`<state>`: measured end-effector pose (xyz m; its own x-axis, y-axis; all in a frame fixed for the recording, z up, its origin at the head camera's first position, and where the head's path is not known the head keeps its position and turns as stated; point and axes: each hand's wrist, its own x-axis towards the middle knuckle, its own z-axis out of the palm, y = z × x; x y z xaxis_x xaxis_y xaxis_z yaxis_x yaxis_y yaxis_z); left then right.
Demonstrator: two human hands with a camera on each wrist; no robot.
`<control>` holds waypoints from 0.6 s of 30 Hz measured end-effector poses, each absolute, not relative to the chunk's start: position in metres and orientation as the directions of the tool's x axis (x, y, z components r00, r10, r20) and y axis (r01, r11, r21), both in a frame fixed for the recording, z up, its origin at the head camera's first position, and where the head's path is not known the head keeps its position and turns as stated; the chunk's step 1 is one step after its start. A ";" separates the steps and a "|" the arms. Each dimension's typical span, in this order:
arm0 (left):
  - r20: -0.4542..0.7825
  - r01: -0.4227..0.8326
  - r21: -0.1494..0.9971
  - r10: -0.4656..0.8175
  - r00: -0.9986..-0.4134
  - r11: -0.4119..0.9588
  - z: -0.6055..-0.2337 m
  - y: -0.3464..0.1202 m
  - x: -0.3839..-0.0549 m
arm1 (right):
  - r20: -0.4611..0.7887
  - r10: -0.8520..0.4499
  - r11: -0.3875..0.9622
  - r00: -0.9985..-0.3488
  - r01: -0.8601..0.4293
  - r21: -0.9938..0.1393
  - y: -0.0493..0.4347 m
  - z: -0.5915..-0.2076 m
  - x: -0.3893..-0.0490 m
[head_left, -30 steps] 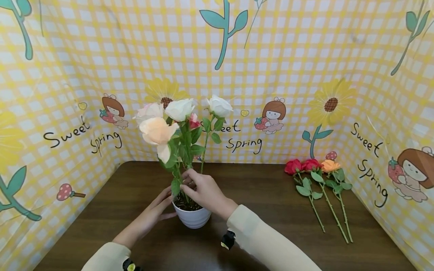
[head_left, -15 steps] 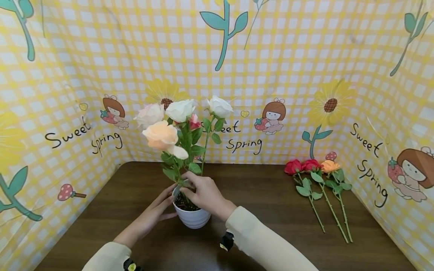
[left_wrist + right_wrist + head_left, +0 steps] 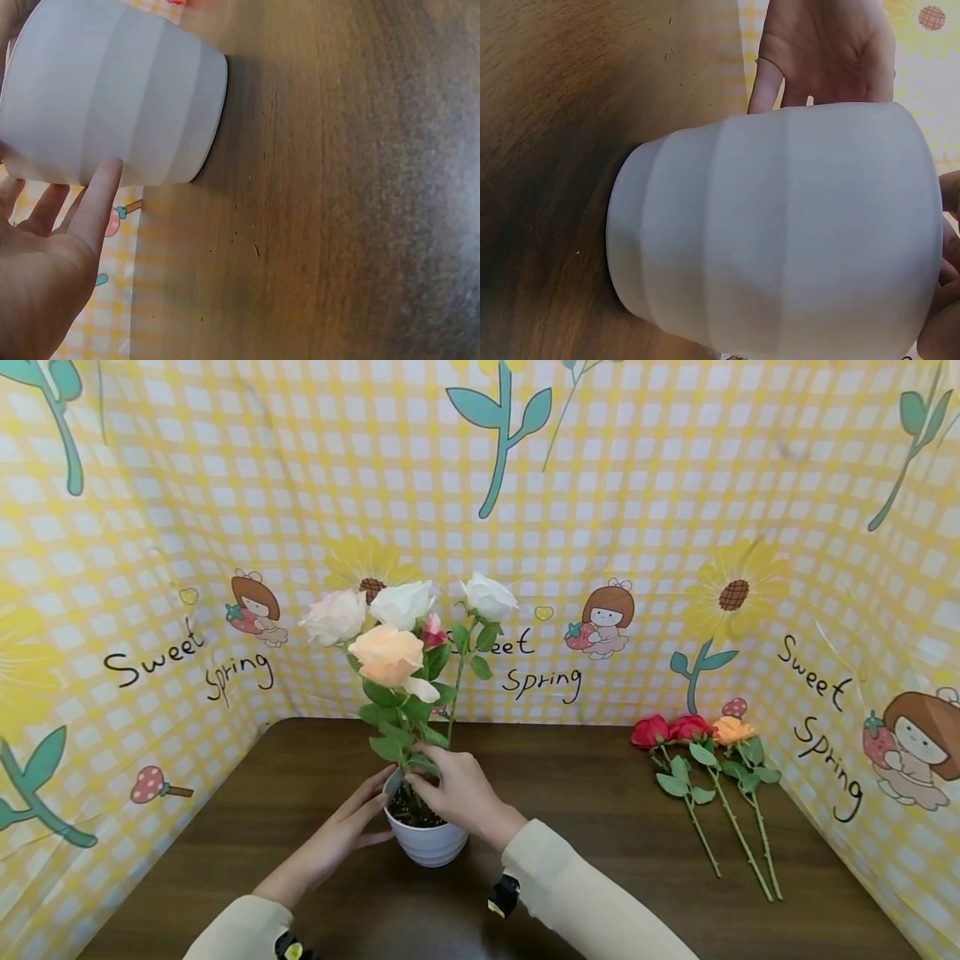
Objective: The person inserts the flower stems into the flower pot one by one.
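A white ridged flowerpot (image 3: 427, 845) filled with dark soil stands upright on the brown table. My left hand (image 3: 347, 827) rests against the pot's left side, its fingers fairly straight and the thumb low on the wall, also visible in the left wrist view. Over the rim, my right hand (image 3: 468, 793) pinches the lower stem of a peach rose (image 3: 386, 656); leaves and the hand itself partly cover the grip. Behind it in the pot rise a pale pink rose (image 3: 335, 617), two white roses (image 3: 490, 596) and a small red-pink bloom (image 3: 432, 631).
Two red roses (image 3: 651, 731) and an orange rose (image 3: 731, 730) lie on the table (image 3: 585, 827) at the right, stems toward me. A yellow checked cloth (image 3: 637, 485) with printed figures walls the table at the back and sides.
The peach rose has shifted right and now stands straighter, its leaves turned, while my right hand keeps hold of its stem. My left hand stays at the pot.
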<state>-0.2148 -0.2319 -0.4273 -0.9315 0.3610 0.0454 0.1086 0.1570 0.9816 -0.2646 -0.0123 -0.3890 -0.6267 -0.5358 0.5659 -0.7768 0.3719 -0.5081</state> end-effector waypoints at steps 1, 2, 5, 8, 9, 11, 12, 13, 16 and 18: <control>0.045 0.108 0.982 0.360 -0.932 0.157 -0.427 -0.232 -0.215 | 0.564 -0.533 0.385 -0.630 -0.775 -0.502 -0.012 -0.389 -0.265; 0.044 0.107 0.982 0.359 -0.932 0.157 -0.428 -0.231 -0.215 | 0.562 -0.532 0.396 -0.634 -0.772 -0.497 -0.011 -0.390 -0.265; 0.040 0.101 0.983 0.353 -0.935 0.156 -0.428 -0.232 -0.215 | 0.545 -0.529 0.426 -0.650 -0.759 -0.492 -0.012 -0.389 -0.265; 0.031 0.093 0.983 0.349 -0.937 0.161 -0.427 -0.232 -0.214 | 0.527 -0.528 0.441 -0.666 -0.745 -0.500 -0.012 -0.388 -0.265; 0.029 0.091 0.983 0.348 -0.937 0.162 -0.427 -0.232 -0.213 | 0.522 -0.526 0.445 -0.671 -0.741 -0.503 -0.012 -0.388 -0.265; 0.024 0.085 0.983 0.347 -0.938 0.163 -0.426 -0.231 -0.213 | 0.518 -0.532 0.446 -0.670 -0.742 -0.500 -0.013 -0.388 -0.265; 0.025 0.086 0.983 0.349 -0.937 0.161 -0.425 -0.231 -0.212 | 0.519 -0.537 0.444 -0.665 -0.746 -0.497 -0.014 -0.388 -0.265; 0.023 0.084 0.983 0.350 -0.937 0.160 -0.425 -0.231 -0.212 | 0.520 -0.542 0.443 -0.660 -0.750 -0.491 -0.014 -0.388 -0.264; 0.023 0.084 0.983 0.352 -0.936 0.161 -0.425 -0.231 -0.213 | 0.526 -0.554 0.433 -0.645 -0.763 -0.479 -0.015 -0.388 -0.263; 0.024 0.085 0.983 0.346 -0.938 0.161 -0.425 -0.231 -0.214 | 0.533 -0.560 0.427 -0.634 -0.772 -0.470 -0.015 -0.387 -0.261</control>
